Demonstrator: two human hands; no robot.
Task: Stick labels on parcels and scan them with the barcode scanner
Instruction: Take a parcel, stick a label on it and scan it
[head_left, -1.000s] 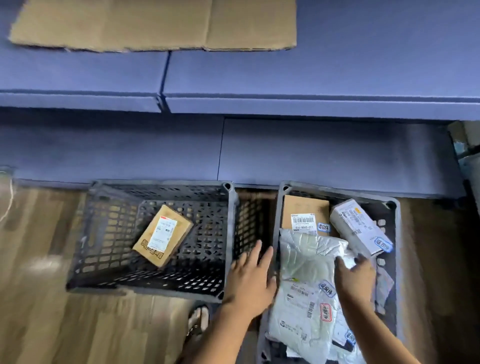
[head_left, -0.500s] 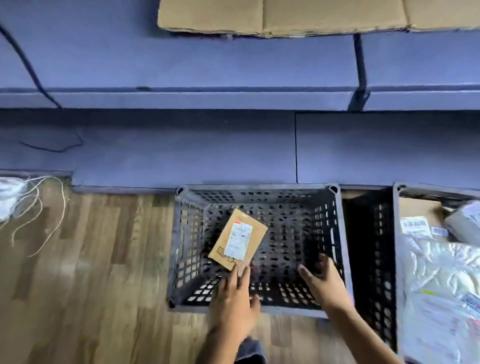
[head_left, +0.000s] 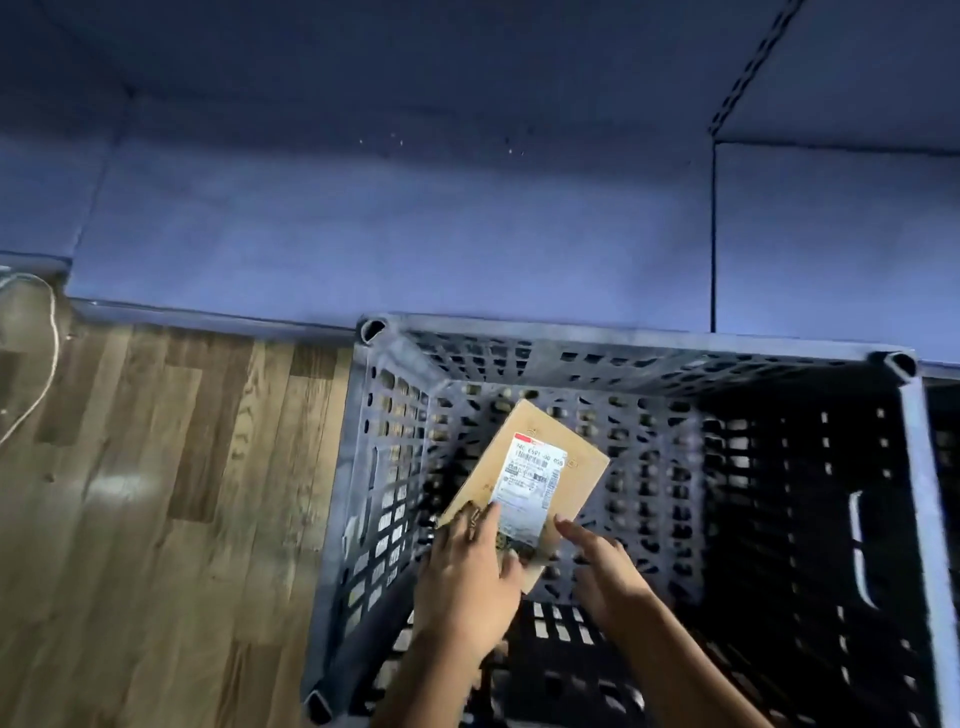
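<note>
A flat brown cardboard parcel (head_left: 571, 467) with a white barcode label (head_left: 530, 480) lies tilted inside a dark perforated plastic crate (head_left: 623, 351). My left hand (head_left: 467, 577) reaches into the crate, its fingers lying over the parcel's near left corner. My right hand (head_left: 602, 566) is inside the crate too, fingers extended, with the fingertips at the parcel's near right edge. Whether either hand grips the parcel is unclear. No barcode scanner is in view.
The crate stands on a wood-pattern floor (head_left: 156, 493) against a blue padded platform (head_left: 415, 234). A white cord (head_left: 44, 358) lies on the floor at the far left. A second crate's edge shows at the far right.
The view has swung from the right crate full of parcels to the left crate and moved closer. Both hands have left the right crate and reached down to the single brown parcel.
</note>
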